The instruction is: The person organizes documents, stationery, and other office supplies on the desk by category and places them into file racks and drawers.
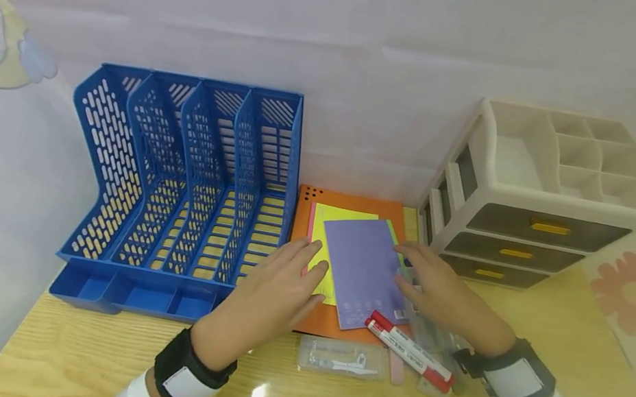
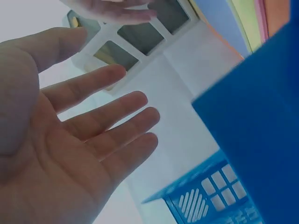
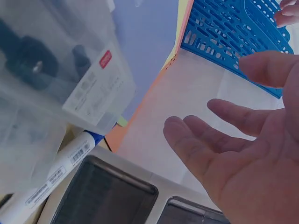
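A purple notebook (image 1: 366, 268) lies on a yellow notebook (image 1: 327, 221), with an orange sheet or folder (image 1: 355, 201) beneath them. My left hand (image 1: 269, 288) hovers near the left side of this stack, its fingers spread and holding nothing. Over the stack's right edge reaches my right hand (image 1: 446, 295), fingers loosely extended and also holding nothing. In the right wrist view, a clear plastic package (image 3: 98, 88) with a label is near a white marker (image 3: 60, 172) with a blue end. Two red-and-white markers (image 1: 414, 359) cross the lower right corner of the purple notebook.
A blue file rack (image 1: 168, 275) with tall dividers stands at left, close against the stack. At right is a white drawer organizer (image 1: 483, 197) with yellow handles. In front lie a clear case (image 1: 309, 353) holding a white instrument and a pink strip (image 1: 395, 369) on the wooden table (image 1: 133, 343).
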Tool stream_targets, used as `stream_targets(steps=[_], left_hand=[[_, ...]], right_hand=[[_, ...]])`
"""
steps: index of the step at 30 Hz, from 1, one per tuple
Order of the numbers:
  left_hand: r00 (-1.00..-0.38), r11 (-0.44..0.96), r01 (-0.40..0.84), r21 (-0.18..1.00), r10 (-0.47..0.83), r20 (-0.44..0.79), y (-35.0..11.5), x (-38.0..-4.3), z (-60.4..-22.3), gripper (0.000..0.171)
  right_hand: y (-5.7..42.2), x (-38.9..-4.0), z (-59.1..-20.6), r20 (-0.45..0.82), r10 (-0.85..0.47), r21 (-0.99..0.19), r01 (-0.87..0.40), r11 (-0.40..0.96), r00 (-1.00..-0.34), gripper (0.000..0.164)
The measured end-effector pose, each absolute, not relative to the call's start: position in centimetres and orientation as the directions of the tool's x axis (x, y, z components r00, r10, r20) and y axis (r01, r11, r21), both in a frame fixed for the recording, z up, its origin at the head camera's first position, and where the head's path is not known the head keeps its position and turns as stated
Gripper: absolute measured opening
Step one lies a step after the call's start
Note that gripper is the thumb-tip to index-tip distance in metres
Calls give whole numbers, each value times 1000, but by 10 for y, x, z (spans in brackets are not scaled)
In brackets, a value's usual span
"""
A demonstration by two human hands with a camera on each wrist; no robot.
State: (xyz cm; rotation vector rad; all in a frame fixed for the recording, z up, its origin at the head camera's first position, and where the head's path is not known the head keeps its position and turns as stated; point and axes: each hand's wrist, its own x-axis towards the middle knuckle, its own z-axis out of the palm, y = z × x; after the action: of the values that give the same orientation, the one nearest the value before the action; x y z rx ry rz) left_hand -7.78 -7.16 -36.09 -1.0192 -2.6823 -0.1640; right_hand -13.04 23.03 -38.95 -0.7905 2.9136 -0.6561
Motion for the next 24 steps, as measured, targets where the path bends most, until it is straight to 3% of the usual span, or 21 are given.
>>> stream_targets(steps=[7, 14, 24], left_hand=[[-716, 734, 678, -44, 673, 185, -55, -78, -370, 45], [-704, 720, 691, -72, 692, 161, -40, -81, -379, 44], [-728, 728, 686, 21, 686, -2, -14, -84, -398, 56]], right_hand=[[223, -144, -398, 25, -473, -478, -426, 768, -881, 49], [216, -165, -405, 41, -421, -462, -391, 797, -906, 51], [210, -191, -415, -24, -345, -464, -295, 835, -938, 56]])
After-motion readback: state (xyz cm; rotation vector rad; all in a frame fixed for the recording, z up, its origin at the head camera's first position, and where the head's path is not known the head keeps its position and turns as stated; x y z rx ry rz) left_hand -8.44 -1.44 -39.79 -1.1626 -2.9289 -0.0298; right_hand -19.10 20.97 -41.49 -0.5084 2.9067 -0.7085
